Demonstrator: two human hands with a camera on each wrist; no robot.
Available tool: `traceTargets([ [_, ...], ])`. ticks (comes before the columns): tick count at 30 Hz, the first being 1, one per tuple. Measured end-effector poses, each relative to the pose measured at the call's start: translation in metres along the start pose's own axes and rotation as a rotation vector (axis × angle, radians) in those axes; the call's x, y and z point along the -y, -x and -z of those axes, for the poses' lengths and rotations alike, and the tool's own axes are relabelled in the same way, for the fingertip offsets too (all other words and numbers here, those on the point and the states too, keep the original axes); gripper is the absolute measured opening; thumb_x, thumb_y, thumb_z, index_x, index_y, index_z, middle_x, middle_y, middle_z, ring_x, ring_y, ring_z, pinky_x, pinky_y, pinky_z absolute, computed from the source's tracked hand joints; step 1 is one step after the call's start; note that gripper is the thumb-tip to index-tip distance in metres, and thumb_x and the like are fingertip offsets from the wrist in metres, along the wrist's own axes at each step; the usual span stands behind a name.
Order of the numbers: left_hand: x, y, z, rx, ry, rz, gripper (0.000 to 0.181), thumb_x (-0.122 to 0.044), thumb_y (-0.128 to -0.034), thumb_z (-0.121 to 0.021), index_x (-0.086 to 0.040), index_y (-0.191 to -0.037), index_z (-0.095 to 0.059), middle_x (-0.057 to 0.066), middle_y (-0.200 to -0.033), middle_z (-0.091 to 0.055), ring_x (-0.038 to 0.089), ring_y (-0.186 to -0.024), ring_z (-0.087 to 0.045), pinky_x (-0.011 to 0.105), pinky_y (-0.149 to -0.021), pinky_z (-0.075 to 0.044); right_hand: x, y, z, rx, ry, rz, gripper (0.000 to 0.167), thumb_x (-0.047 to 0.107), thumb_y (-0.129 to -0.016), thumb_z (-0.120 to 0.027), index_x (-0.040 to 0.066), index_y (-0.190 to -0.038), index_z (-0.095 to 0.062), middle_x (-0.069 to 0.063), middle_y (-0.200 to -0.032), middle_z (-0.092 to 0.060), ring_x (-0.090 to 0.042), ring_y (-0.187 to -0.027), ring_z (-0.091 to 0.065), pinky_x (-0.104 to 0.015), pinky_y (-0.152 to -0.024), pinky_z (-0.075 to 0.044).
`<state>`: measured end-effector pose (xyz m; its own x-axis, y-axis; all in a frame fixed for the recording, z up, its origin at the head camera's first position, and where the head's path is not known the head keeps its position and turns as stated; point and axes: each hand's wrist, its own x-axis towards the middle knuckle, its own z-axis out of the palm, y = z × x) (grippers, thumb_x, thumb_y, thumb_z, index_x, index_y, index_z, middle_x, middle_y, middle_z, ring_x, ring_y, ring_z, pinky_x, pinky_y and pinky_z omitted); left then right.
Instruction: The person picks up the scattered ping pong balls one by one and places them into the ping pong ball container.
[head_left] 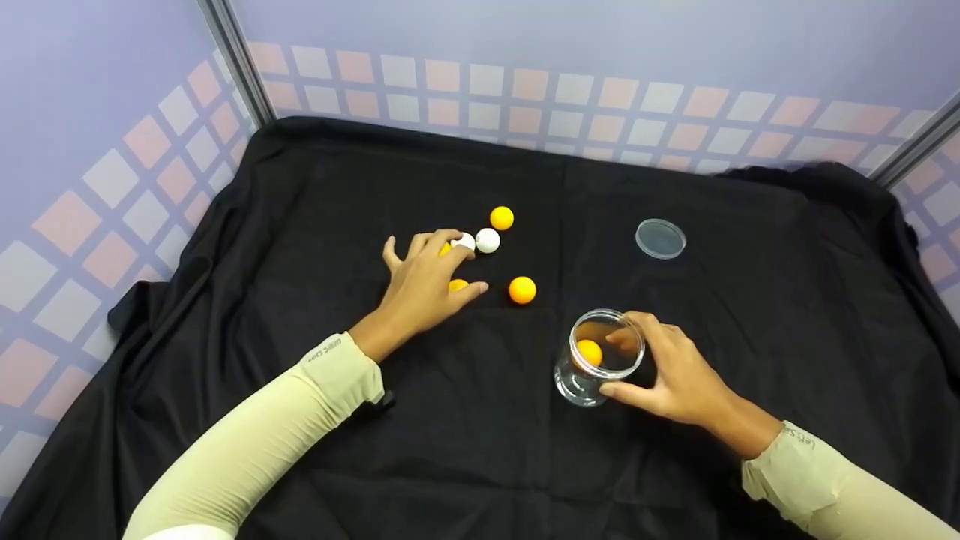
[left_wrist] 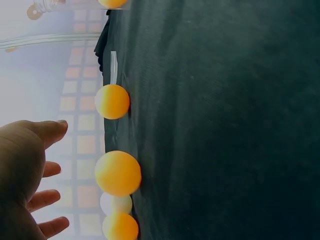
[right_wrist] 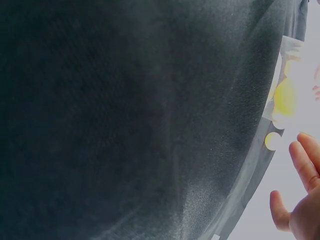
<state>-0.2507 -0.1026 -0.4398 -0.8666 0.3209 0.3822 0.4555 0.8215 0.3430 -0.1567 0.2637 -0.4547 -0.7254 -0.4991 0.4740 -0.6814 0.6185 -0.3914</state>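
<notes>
In the head view my left hand (head_left: 427, 281) is over a group of table tennis balls with its fingers spread. An orange ball (head_left: 458, 285) shows between its thumb and index finger, another orange ball (head_left: 445, 249) shows between its fingers, and a white ball (head_left: 464, 241) is partly covered. The left wrist view has the near orange ball (left_wrist: 118, 173) apart from the fingers. My right hand (head_left: 679, 375) holds a clear jar (head_left: 577, 386), thumb at the front and fingers round the far side. Inside the upright jar is an orange ball (head_left: 589, 352).
Another white ball (head_left: 487, 240) and an orange ball (head_left: 502, 218) lie just beyond the left hand. One more orange ball (head_left: 523, 290) is between hand and jar. A clear round lid (head_left: 661, 239) lies at the back right on the black cloth (head_left: 465, 420). Panels (head_left: 562, 37) stand behind.
</notes>
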Motion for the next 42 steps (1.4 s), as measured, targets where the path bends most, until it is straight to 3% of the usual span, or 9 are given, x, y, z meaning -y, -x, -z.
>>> traceTargets([
  [9, 0.009, 0.006, -0.004, 0.019, -0.002, 0.028, 0.040, -0.049, -0.0882, -0.075, -0.023, -0.118, -0.069, 0.003, -0.145, -0.056, 0.032, -0.132, -0.048, 0.080, -0.108, -0.012, 0.000, 0.001, -0.001, -0.003, 0.004, -0.014, 0.083, 0.041, -0.067, -0.092, 0.005, -0.133, -0.056, 0.005, -0.111, -0.075, -0.018, -0.099, -0.069, -0.040, -0.088, -0.048],
  [22, 0.018, 0.012, -0.012, 0.053, -0.012, 0.052, 0.041, -0.051, -0.0866, -0.075, -0.022, -0.116, -0.071, 0.001, -0.142, -0.056, 0.031, -0.129, -0.049, 0.081, -0.107, -0.013, 0.000, 0.000, -0.001, -0.006, -0.017, 0.002, 0.082, 0.039, -0.068, -0.092, 0.003, -0.132, -0.055, 0.004, -0.110, -0.075, -0.015, -0.094, -0.071, -0.030, -0.089, -0.047],
  [32, 0.019, 0.013, -0.013, 0.081, -0.028, 0.062, 0.045, -0.053, -0.0860, -0.075, -0.023, -0.119, -0.070, 0.000, -0.141, -0.055, 0.030, -0.129, -0.049, 0.081, -0.108, -0.013, 0.001, 0.001, -0.001, -0.005, 0.004, -0.015, 0.083, 0.041, -0.067, -0.092, 0.005, -0.133, -0.056, 0.005, -0.111, -0.075, -0.016, -0.097, -0.069, -0.040, -0.089, -0.047],
  [42, 0.022, 0.014, -0.015, 0.118, -0.040, 0.084, 0.044, -0.054, -0.0859, -0.075, -0.024, -0.117, -0.070, 0.000, -0.141, -0.054, 0.032, -0.129, -0.049, 0.081, -0.108, -0.012, 0.001, 0.002, -0.001, -0.005, 0.005, -0.020, 0.084, 0.041, -0.067, -0.092, 0.007, -0.134, -0.055, 0.006, -0.111, -0.075, -0.017, -0.098, -0.069, -0.040, -0.089, -0.047],
])
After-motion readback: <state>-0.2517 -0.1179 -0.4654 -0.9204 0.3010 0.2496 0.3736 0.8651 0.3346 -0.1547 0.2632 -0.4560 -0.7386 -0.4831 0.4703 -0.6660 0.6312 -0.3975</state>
